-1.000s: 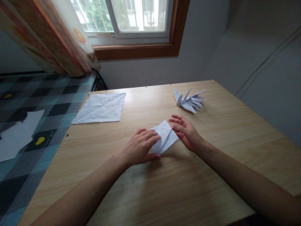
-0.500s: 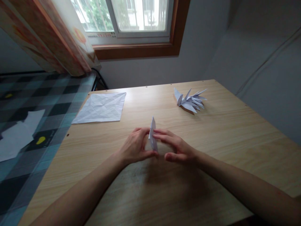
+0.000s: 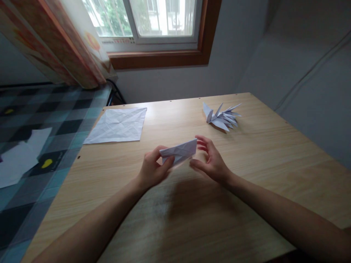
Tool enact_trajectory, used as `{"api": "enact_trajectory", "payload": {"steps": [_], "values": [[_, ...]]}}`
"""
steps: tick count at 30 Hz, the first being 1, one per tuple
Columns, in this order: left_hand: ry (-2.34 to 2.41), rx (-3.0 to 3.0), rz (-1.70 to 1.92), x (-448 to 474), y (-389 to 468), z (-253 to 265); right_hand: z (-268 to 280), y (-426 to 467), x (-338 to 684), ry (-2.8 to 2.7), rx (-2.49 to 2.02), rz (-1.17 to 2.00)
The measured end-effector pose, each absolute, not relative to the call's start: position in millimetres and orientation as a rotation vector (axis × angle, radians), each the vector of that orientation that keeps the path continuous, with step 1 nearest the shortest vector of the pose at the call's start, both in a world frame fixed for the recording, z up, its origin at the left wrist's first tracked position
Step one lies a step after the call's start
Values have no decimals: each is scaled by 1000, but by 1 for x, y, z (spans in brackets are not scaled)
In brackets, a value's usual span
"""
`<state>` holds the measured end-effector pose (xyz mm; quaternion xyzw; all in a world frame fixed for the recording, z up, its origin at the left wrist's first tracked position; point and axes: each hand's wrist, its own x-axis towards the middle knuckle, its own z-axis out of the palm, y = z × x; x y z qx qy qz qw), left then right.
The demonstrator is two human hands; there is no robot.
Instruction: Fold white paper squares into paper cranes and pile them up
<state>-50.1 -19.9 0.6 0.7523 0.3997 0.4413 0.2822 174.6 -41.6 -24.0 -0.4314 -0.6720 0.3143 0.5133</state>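
1 folded paper (image 3: 184,149) sat pinched between thumb and fingers of the left hand (image 3: 153,168); the right hand (image 3: 214,162), fingers parted, curved beside its free end. Folding looked partway done, remainder unclear.

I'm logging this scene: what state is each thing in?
Folded paper: creased, held tilted.
Left hand: gripping folded paper.
Right hand: fingers apart, contact unclear.
Creased sheet: unfolded, lying flat.
Paper cluster: folded into points, bunched.
Left-edge paper: partly out of view.
Curtain: gathered.
Window: unclear if open.
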Motion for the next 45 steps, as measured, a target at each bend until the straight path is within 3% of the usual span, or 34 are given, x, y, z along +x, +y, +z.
{"api": "enact_trajectory", "payload": {"steps": [6, 9, 19, 24, 30, 37, 41, 45], "values": [[976, 1644, 1190, -45, -20, -2, -26, -41, 169, -1444, -843, 1329], [933, 1533, 1198, -44, -20, -3, -22, -43, 168, -1363, -891, 1373], [999, 1604, 1045, -44, -18, -2, -11, -42, 173, -1453, -1199, 1097], [1109, 1901, 948, -45, -14, -9, -21, -36, 176, -1369, -1340, 909], [1134, 2431, 1062, -49, -14, -5, -14, -37, 176, -1656, -1457, 674], [810, 2786, 418, -48, -16, -5, -16, -37, 177, -1926, -1471, 344], [913, 2766, 327, -47, -17, -4, -19, -40, 177, -2055, -1409, 141], [991, 2753, 309, -45, -19, -2, -22, -45, 171, -2335, -1195, 139]]}}
